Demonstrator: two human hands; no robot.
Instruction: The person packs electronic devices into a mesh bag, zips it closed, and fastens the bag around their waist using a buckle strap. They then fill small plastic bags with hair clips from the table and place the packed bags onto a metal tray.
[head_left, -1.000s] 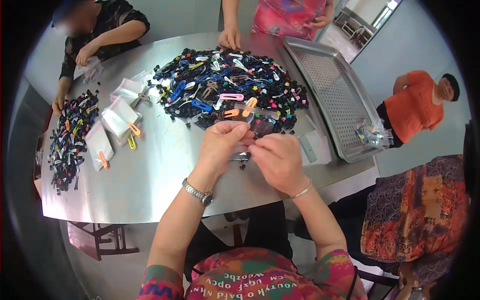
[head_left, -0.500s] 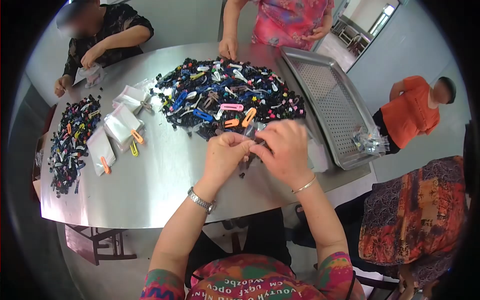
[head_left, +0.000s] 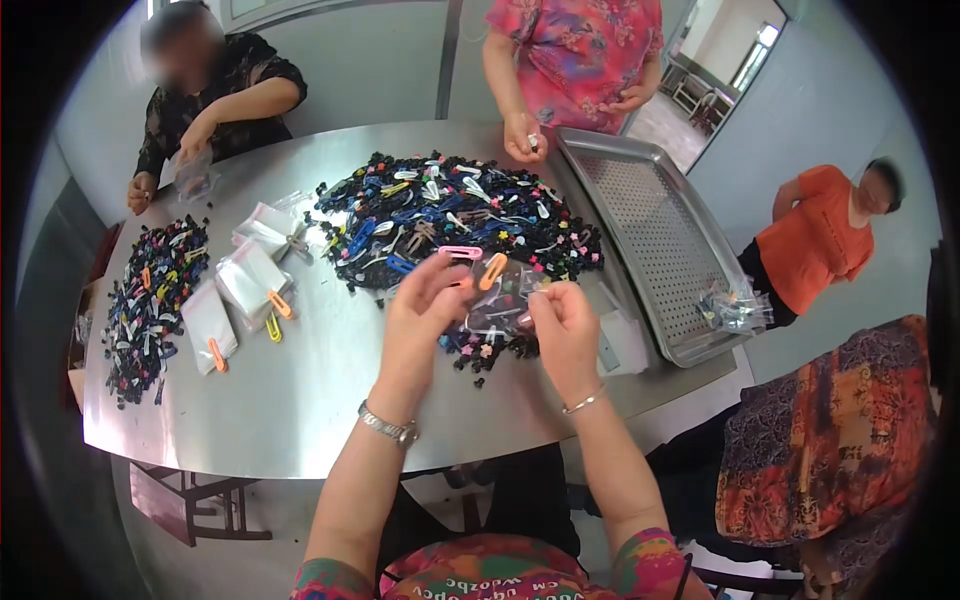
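Over the front edge of a large pile of hair clips (head_left: 400, 215), my right hand (head_left: 565, 328) pinches a clear plastic bag (head_left: 492, 318). The bag spans the gap between my hands, with small items visible in or behind it. My left hand (head_left: 425, 310), wearing a watch, is at the left side of the bag with its fingers apart. A pink clip (head_left: 460, 252) and an orange clip (head_left: 493, 271) lie on the pile just beyond my fingers.
Left on the metal table (head_left: 330, 420) are stacked clear bags (head_left: 250, 278) and a smaller clip pile (head_left: 150, 300). A perforated tray (head_left: 650, 235) holding filled bags (head_left: 735, 310) stands right. People are at the far side and right.
My hands have moved apart, and my left fingers have opened. The bag is now spread between them. The co-worker in pink has lifted a hand from the pile, holding small pale items.
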